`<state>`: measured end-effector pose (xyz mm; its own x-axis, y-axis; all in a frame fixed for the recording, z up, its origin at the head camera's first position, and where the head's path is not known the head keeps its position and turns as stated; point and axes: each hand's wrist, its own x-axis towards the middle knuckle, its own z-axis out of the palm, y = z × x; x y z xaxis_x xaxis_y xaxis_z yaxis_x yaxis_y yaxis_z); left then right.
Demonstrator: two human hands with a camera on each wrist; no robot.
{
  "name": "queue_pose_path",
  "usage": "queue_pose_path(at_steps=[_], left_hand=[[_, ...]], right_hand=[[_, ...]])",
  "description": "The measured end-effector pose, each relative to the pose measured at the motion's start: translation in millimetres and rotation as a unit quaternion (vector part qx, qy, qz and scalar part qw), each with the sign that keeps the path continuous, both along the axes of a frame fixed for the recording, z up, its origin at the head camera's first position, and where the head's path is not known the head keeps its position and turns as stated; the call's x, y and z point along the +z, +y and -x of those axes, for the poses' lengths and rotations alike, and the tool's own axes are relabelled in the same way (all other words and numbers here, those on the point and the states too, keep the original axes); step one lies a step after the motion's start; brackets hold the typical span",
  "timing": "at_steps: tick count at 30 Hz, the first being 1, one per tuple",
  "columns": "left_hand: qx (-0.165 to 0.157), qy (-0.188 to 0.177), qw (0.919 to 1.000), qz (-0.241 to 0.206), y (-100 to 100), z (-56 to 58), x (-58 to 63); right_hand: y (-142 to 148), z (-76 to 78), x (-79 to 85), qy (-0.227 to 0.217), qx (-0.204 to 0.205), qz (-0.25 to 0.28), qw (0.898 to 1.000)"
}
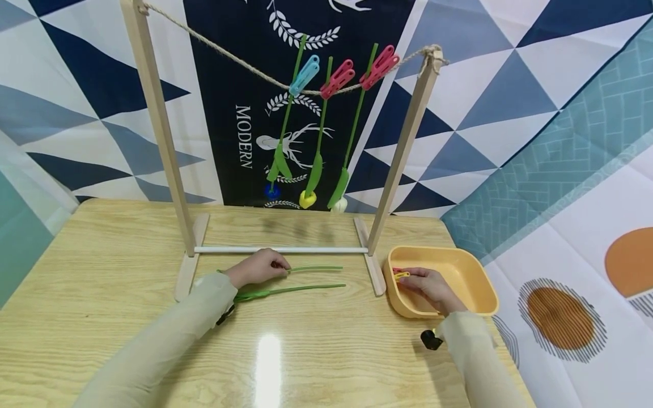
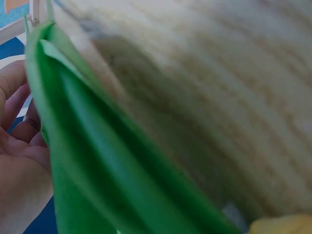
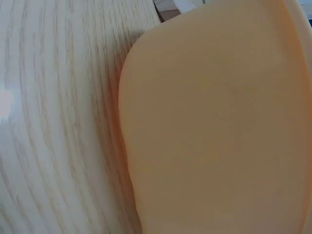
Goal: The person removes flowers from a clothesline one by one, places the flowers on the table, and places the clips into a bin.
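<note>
Wood-grained table (image 1: pixel 331 362), triangle-patterned cloth (image 1: pixel 479 96) behind, dark panel (image 1: pixel 219 90) lettered MODERN, brown circle (image 1: pixel 560 320) on white fabric (image 1: pixel 556 243)

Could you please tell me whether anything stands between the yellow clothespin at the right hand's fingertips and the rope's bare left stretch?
Yes: in the head view, the straight line from the yellow clothespin to the bare rope crosses the bin's left wall, the rack's right post and the three hanging tulips, though depth is unclear.
</note>
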<state>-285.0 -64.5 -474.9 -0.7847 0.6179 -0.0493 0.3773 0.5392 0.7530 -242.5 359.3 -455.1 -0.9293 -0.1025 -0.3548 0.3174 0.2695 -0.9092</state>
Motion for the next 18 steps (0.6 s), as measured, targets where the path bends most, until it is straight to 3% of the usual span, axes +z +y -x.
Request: queue_pose_path(at_steps=[4,8,13,16,18], left_hand=[[0.004,-0.012,0.9999,0.002,0,-0.5,-3.8],[0.008,-0.012,0.9999,0.005,0,-0.9,-5.9],[0.008,-0.005,0.9999,0.004,0,-1.3,-7.4],[0.012,0.000,0.9999,0.006,1,-2.4,-7.7],[0.015,0.005,0.9998,0.009,1,-3.2,-8.2]], right_hand=[[0,-1.4,-0.1,0.009,0.009,-0.060,0.998],[-2,-2.7,1.8,0.034,0.032,-0.155,0.987],[-7,-4.8,2.5,0.058,0.032,-0.264,0.962],[-9,-6.1,0.6,0.070,0.036,-0.330,0.941],[-10,-6.8,-1.0,0.078,0.043,-0.351,0.932]])
